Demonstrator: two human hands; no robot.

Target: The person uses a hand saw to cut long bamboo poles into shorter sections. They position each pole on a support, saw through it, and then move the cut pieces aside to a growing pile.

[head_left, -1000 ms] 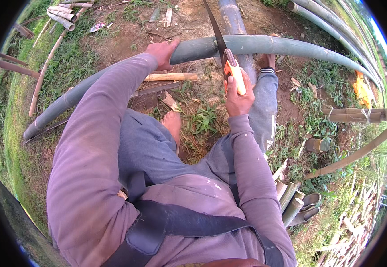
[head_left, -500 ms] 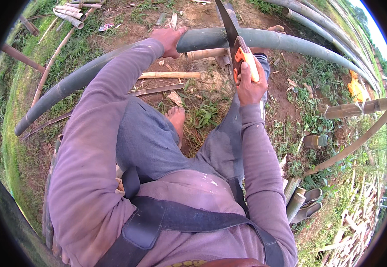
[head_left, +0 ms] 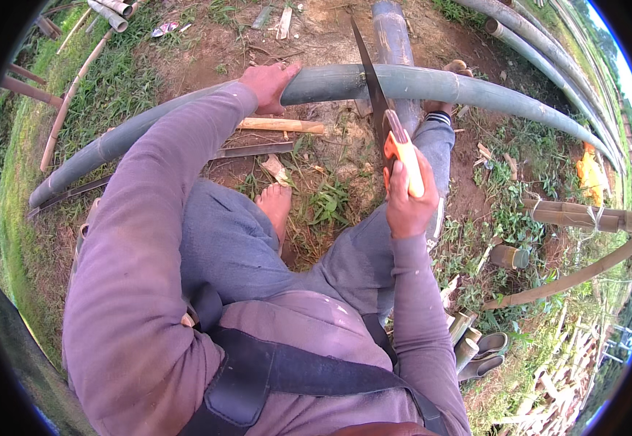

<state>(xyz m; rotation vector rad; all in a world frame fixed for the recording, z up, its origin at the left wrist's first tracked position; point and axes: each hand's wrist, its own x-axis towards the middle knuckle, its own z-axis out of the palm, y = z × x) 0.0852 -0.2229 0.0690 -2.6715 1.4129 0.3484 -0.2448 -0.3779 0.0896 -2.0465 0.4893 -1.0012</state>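
A long green-grey bamboo pole (head_left: 443,86) runs across in front of me, from the lower left to the far right. My left hand (head_left: 268,86) grips it left of the saw. Its fingertips are partly hidden. My right hand (head_left: 412,198) is closed round the orange and white handle of a hand saw (head_left: 401,149). The dark blade crosses the pole at a slant, its tip pointing away from me. Whether its teeth are inside a cut cannot be made out. Beneath the pole lies a thicker bamboo log (head_left: 392,36), and my right foot (head_left: 455,69) rests past the pole beside it.
Split bamboo strips (head_left: 283,126) lie on the soil near my bare left foot (head_left: 274,207). Several long poles (head_left: 541,62) stretch along the far right. A tied bamboo rail (head_left: 577,216), a cut bamboo stump (head_left: 508,256) and shoes (head_left: 486,356) are at the right.
My right hand has drawn the saw back toward my body, and less blade extends beyond the pole. My left hand keeps its grip. The view has shifted slightly.
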